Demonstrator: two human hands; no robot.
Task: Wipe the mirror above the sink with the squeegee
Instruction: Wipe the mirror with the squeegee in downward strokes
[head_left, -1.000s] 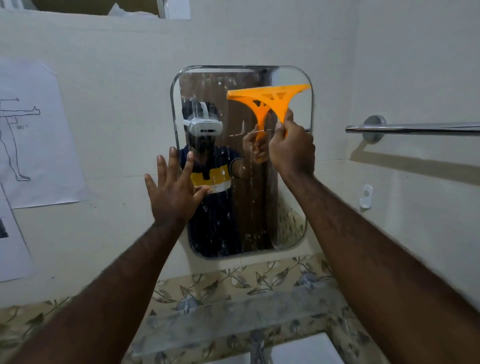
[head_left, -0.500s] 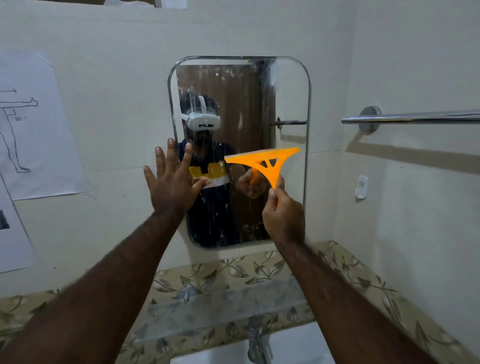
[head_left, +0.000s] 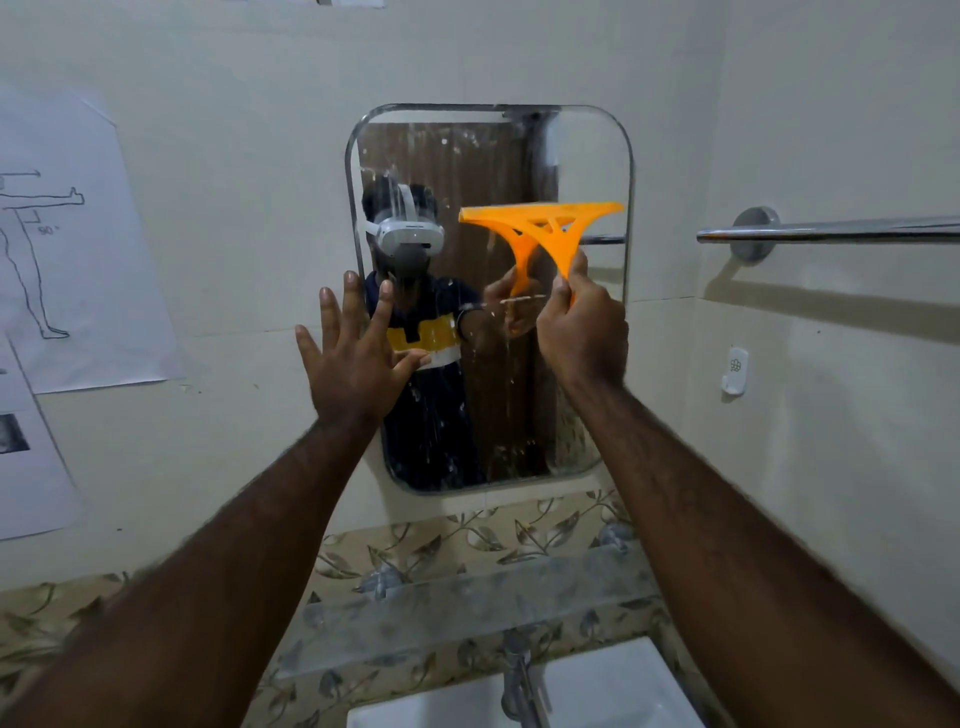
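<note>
- My right hand (head_left: 582, 338) gripped the orange squeegee (head_left: 543, 228) by its handle, blade uppermost and level.
- The blade sat across the right half of the mirror (head_left: 452, 156), around mid-height; I couldn't tell whether it touched the glass.
- My left hand (head_left: 358, 358) lay flat, fingers spread, over the mirror's left edge.
- I judged the job partway: streaks and specks showed across the centre and lower glass.

Illumination dim and even, with a greenish-yellow cast on the wall (head_left: 234, 78). The towel bar (head_left: 841, 228) throws a soft shadow below itself: light comes from above. Streaks on the mirror (head_left: 493, 156) read sharply. The left forearm (head_left: 218, 587) and right forearm (head_left: 753, 545) are soft-edged low in frame. Wide-angle bending at the margins.
</note>
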